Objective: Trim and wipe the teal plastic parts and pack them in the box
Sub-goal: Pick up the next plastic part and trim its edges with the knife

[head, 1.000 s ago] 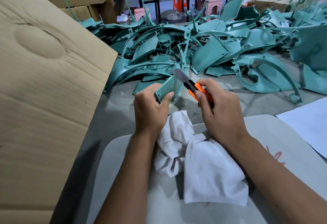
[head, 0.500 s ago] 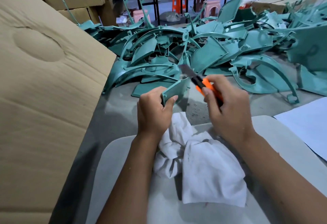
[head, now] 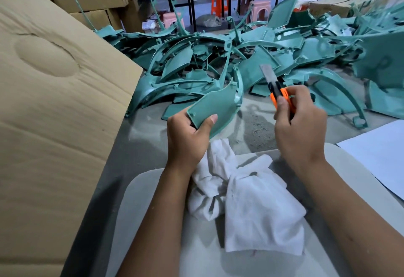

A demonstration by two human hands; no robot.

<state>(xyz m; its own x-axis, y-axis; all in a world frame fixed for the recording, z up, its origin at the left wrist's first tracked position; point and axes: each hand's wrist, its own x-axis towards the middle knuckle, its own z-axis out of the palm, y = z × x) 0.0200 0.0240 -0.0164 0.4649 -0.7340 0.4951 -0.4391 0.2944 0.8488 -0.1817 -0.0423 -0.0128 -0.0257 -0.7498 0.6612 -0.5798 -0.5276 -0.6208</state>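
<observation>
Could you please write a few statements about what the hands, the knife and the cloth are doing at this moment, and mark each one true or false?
1. The left hand holds a flat teal part. True.
2. The right hand holds a pair of scissors. False: it grips an orange knife with the blade out.
3. The blade touches the held part. False: there is a clear gap between them.
4. A white cloth lies below the hands, between the forearms. True.
5. The pile of teal parts lies beyond the hands. True.
</observation>
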